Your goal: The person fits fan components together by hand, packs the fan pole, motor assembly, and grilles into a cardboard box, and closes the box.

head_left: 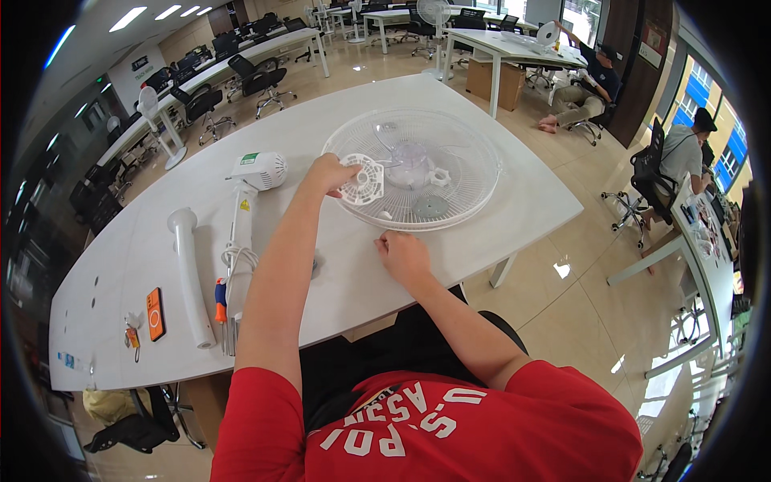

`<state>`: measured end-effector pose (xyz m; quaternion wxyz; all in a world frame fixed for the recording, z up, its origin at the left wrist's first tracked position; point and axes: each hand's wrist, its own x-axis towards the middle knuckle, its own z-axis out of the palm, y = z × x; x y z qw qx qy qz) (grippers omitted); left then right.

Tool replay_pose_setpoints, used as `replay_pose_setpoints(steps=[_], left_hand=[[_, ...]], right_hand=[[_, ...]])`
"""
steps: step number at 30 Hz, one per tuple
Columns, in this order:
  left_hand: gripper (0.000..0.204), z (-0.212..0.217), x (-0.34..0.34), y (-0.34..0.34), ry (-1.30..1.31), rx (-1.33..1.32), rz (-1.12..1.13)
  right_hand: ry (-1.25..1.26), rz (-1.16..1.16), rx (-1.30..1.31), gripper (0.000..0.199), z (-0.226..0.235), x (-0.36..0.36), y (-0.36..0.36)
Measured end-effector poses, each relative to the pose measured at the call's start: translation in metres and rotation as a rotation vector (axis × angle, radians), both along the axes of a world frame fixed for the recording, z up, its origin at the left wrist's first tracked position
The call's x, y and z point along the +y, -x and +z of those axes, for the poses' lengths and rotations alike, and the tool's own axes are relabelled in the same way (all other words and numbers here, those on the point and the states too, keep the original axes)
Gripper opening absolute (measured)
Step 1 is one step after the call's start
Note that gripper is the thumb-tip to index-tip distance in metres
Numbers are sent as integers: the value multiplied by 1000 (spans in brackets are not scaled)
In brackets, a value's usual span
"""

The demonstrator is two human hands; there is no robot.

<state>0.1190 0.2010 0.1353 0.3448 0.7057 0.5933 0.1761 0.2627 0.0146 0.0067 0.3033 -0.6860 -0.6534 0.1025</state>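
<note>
A round white wire fan guard (466, 145) lies flat on the white table (120, 273), with clear blades and small white plastic parts inside it. My left hand (328, 174) rests at the guard's left rim and holds a small white ribbed disc part (363, 181). My right hand (404, 255) lies on the table just below the guard's near rim, fingers curled, nothing visible in it.
Left of my arm lie the white fan motor head with its pole and coiled cord (245, 217), a separate white tube (189, 273), a screwdriver with an orange and blue handle (220, 299), an orange phone (155, 313) and keys (132, 333). Other people sit at far right desks.
</note>
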Motion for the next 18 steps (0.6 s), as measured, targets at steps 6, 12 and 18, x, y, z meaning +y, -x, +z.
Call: replay_pose_setpoints(steps=[6, 12, 18], left_hand=[[59, -10, 2, 18, -278, 184, -45], [44, -12, 3, 23, -206, -71, -51], [35, -13, 33, 16, -118, -580, 196]], right_hand=[[-50, 70, 5, 32, 6, -3, 3], [-69, 77, 24, 33, 4, -1, 1], [-60, 77, 44, 32, 8, -3, 0]])
